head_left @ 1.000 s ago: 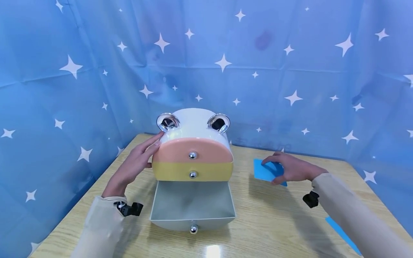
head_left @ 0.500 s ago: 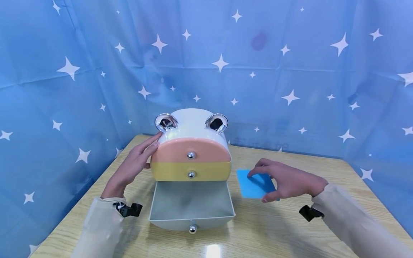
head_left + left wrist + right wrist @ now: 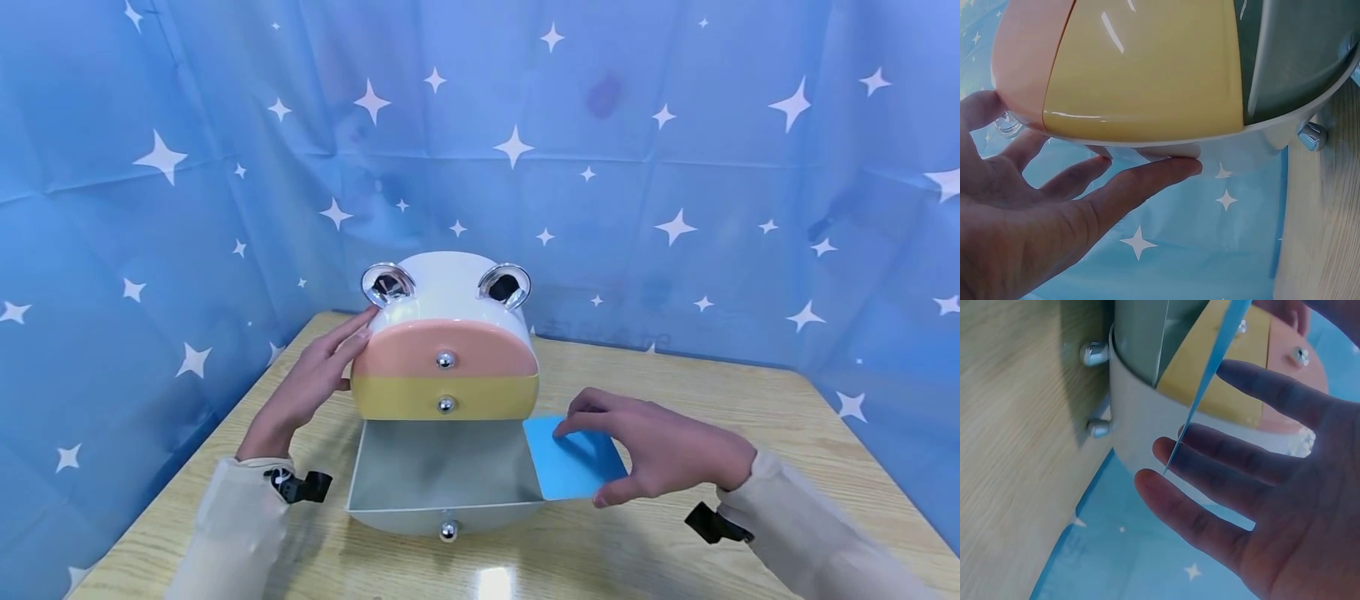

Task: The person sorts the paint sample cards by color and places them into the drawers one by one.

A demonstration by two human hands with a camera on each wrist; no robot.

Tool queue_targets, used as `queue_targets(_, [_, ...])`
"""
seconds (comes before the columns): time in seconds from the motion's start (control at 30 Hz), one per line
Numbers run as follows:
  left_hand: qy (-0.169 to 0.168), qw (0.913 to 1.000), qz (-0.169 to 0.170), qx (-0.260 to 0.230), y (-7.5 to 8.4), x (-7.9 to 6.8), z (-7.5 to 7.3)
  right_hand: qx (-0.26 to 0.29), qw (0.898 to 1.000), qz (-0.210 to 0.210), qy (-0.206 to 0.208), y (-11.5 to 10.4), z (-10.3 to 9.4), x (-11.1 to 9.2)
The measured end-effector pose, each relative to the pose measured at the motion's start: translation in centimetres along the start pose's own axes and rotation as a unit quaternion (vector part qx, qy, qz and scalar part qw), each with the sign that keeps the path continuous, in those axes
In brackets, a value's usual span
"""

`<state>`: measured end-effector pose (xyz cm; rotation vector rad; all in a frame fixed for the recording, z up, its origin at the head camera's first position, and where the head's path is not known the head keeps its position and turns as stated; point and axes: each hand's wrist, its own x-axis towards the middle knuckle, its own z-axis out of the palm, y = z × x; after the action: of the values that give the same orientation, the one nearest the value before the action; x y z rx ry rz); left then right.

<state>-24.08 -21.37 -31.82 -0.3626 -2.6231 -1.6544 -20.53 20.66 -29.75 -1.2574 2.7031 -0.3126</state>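
Observation:
A frog-shaped drawer cabinet [image 3: 450, 283] with a white shell and two chrome-rimmed eyes stands on the table. Its pink drawer [image 3: 408, 354] and yellow drawer [image 3: 397, 398] are closed. The grey-green bottom drawer [image 3: 446, 467] is pulled out, and nothing shows inside. My left hand [image 3: 311, 375] rests along the cabinet's left side, its fingers extended against the shell in the left wrist view. With thumb and fingers my right hand [image 3: 660, 446] grips a flat blue square card [image 3: 566, 467] by its edges. The card overlaps the drawer's right edge in the head view and appears edge-on in the right wrist view.
The wood-grain table [image 3: 675, 367] extends right of the cabinet. A blue star-patterned curtain [image 3: 480, 108] encloses the back and sides. Small chrome feet [image 3: 1094, 353] support the cabinet. Each wrist carries a black camera mount [image 3: 716, 523].
The right hand has carried the blue card leftward and nearer, from the table's right side to the open drawer's right edge. My left hand stays at the cabinet's side.

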Motion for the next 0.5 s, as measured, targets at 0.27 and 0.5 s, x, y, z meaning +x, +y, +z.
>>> queue_targets(0.27, [-0.002, 1.0, -0.001, 0.0, 0.0, 0.0, 0.0, -0.005, 1.0, -0.007, 0.008, -0.9, 1.0, 0.5])
queue_targets(0.5, [-0.001, 1.0, -0.003, 0.005, 0.1, 0.0, 0.0, -0.011, 1.0, -0.018, 0.022, -1.6, 1.5, 1.5])
